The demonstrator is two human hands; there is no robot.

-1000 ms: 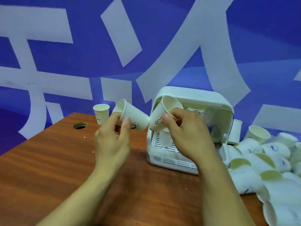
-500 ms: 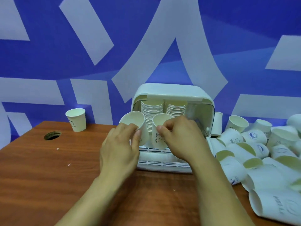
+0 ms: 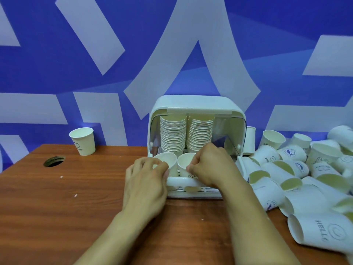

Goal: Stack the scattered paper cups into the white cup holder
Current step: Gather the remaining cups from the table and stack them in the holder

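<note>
The white cup holder (image 3: 196, 109) stands right in front of my hands, two tall stacks of cups (image 3: 186, 133) inside. My left hand (image 3: 146, 183) pinches one upright paper cup (image 3: 168, 163) at its rim; my right hand (image 3: 209, 166) pinches another cup (image 3: 186, 163) beside it, both at the holder's front ledge. Scattered cups (image 3: 298, 180) lie on the surface (image 3: 57, 207) to my right; a lone cup (image 3: 83, 140) stands far left.

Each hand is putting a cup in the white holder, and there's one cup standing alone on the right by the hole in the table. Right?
Nearly. The head view shows the lone cup and hole on the left; the right has a pile of cups. The left hand and right hand do each hold a cup at the white holder.
</note>
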